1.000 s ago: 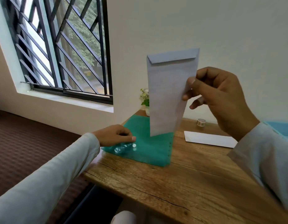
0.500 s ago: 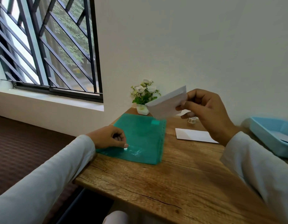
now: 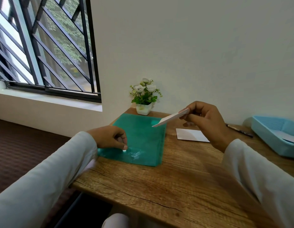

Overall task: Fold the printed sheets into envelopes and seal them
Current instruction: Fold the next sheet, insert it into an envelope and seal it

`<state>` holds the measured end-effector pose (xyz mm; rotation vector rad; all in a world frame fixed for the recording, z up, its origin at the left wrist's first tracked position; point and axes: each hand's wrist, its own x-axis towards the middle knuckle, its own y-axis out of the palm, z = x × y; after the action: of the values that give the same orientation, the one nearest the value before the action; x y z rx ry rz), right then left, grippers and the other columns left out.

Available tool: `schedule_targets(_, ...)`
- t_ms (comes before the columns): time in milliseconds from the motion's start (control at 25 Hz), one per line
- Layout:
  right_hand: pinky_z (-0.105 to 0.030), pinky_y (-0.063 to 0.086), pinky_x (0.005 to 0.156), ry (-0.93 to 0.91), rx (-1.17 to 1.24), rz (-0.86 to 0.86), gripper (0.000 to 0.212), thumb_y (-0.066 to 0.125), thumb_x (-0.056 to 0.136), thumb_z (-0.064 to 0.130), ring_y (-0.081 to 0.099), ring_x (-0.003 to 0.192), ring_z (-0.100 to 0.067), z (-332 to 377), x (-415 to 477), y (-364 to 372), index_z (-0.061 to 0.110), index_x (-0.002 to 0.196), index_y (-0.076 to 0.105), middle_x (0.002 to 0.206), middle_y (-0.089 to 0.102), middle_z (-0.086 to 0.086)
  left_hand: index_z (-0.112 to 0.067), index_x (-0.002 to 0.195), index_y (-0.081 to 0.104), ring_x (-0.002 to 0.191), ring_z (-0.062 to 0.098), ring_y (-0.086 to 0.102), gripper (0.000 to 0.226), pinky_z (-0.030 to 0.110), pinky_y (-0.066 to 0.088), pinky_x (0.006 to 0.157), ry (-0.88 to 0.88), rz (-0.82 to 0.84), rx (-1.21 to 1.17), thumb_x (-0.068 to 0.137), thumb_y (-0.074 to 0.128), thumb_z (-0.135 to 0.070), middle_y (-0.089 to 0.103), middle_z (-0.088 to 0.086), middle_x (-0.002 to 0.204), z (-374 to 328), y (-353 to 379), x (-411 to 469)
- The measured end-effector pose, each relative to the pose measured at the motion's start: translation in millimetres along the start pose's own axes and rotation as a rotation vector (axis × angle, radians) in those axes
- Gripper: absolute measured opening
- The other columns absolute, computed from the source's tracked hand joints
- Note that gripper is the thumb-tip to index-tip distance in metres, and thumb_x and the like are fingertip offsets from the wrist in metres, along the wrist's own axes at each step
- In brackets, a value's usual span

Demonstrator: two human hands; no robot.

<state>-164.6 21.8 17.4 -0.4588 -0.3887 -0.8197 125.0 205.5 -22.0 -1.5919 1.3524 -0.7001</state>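
Wooden desk [image 3: 176, 186]. Green folder [image 3: 143, 137] at its 10 o'clock, blue tray [image 3: 274, 145] at 3 o'clock. Right hand [image 3: 207, 122] pinches white envelope [image 3: 171, 118] aloft over folder's 1 o'clock corner. Left hand [image 3: 108, 137], fingers curled, thumb on folder's 7 o'clock corner; grip unconfirmed.

A white envelope [image 3: 170, 118] tilts nearly edge-on, aloft; white sheet [image 3: 190, 134] lies flat on table [image 3: 176, 186].

Your right hand [image 3: 207, 122] holds the envelope [image 3: 171, 118] almost edge-on, hiding its face, and covers the right end of the white sheet [image 3: 189, 134]. The right edge cuts the blue tray [image 3: 271, 137]. Whether your left hand [image 3: 110, 137] pinches the green folder [image 3: 143, 139] is unclear.
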Motion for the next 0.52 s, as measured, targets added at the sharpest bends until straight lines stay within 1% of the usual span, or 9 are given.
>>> schedule_targets(80,-0.046,0.064,0.081,0.01,-0.002,-0.009,0.009,0.065,0.092,-0.007,0.073,0.097,-0.029,-2.7,-0.7,-2.8,-0.004,0.098,0.07,0.098,0.073,-0.016,-0.03,0.106,0.065,0.086,0.006,0.062,0.026,0.027,0.051,0.087,0.019,-0.085,0.108,0.086,0.072,-0.045,0.067,-0.01,0.094,-10.3,-0.2,-1.0)
schedule_targets(160,-0.044,0.064,0.081,0.018,-0.015,-0.022,0.01,0.066,0.092,-0.005,0.072,0.097,-0.029,-5.3,-1.0,-8.0,0.002,0.096,0.072,0.099,0.074,-0.014,-0.032,0.115,0.06,0.085,0.005,0.064,0.033,0.033,0.054,0.088,0.105,-0.246,0.075,0.088,0.068,-0.047,0.068,-0.01,0.092,-31.4,5.2,2.0)
schedule_targets(200,-0.044,0.064,0.082,0.026,-0.01,-0.025,0.012,0.066,0.093,-0.004,0.072,0.098,-0.03,-6.9,-1.4,-9.8,0.005,0.093,0.073,0.1,0.074,-0.014,-0.032,0.122,0.057,0.084,0.007,0.066,0.036,0.035,0.056,0.087,0.158,-0.283,-0.02,0.09,0.066,-0.046,0.071,-0.007,0.091,-46.2,9.0,3.3)
schedule_targets(240,-0.043,0.064,0.082,0.036,0.003,-0.025,0.015,0.066,0.093,-0.004,0.072,0.099,-0.03,-8.7,-1.9,-11.1,0.009,0.091,0.073,0.101,0.074,-0.014,-0.033,0.129,0.053,0.085,0.009,0.068,0.039,0.034,0.057,0.086,0.206,-0.266,-0.159,0.093,0.062,-0.043,0.073,-0.005,0.092,-63.3,13.0,4.1)
schedule_targets(320,-0.043,0.064,0.082,0.067,0.032,-0.04,0.022,0.065,0.092,-0.006,0.071,0.102,-0.029,-15.1,-3.8,-16.8,0.013,0.087,0.073,0.104,0.074,-0.013,-0.034,0.139,0.047,0.091,0.014,0.07,0.042,0.031,0.059,0.082,0.277,-0.141,-0.44,0.098,0.058,-0.031,0.075,-0.002,0.102,-98.6,20.5,11.5)
schedule_targets(360,-0.042,0.064,0.083,0.085,0.052,-0.048,0.025,0.064,0.092,-0.008,0.071,0.103,-0.029,-18.7,-4.3,-19.0,0.014,0.085,0.072,0.106,0.073,-0.013,-0.033,0.14,0.048,0.095,0.015,0.07,0.044,0.029,0.059,0.08,0.309,-0.109,-0.513,0.099,0.058,-0.023,0.074,-0.002,0.107,-111.6,22.8,16.7)
schedule_targets(400,-0.043,0.064,0.083,0.105,0.072,-0.066,0.027,0.063,0.091,-0.01,0.07,0.106,-0.028,-23.3,-5.2,-23.8,0.014,0.084,0.072,0.108,0.073,-0.013,-0.029,0.139,0.053,0.097,0.013,0.069,0.043,0.027,0.058,0.078,0.348,-0.115,-0.543,0.098,0.058,-0.015,0.073,-0.003,0.111,-122.2,25.7,25.4)
schedule_targets(440,-0.043,0.063,0.084,0.121,0.091,-0.09,0.026,0.063,0.091,-0.01,0.069,0.108,-0.028,-28.4,-6.2,-30.1,0.013,0.085,0.073,0.109,0.073,-0.013,-0.024,0.135,0.059,0.097,0.01,0.068,0.041,0.022,0.056,0.075,0.384,-0.16,-0.545,0.098,0.058,-0.008,0.072,-0.005,0.112,-130.6,28.9,35.3)
schedule_targets(520,-0.043,0.063,0.086,0.155,0.122,-0.148,0.019,0.064,0.091,-0.008,0.07,0.109,-0.027,-39.5,-6.5,-40.9,0.009,0.093,0.072,0.112,0.073,-0.011,-0.017,0.125,0.069,0.088,0.003,0.068,0.034,0.015,0.052,0.072,0.439,-0.326,-0.491,0.097,0.058,-0.003,0.071,-0.008,0.107,-140.4,35.4,52.4)
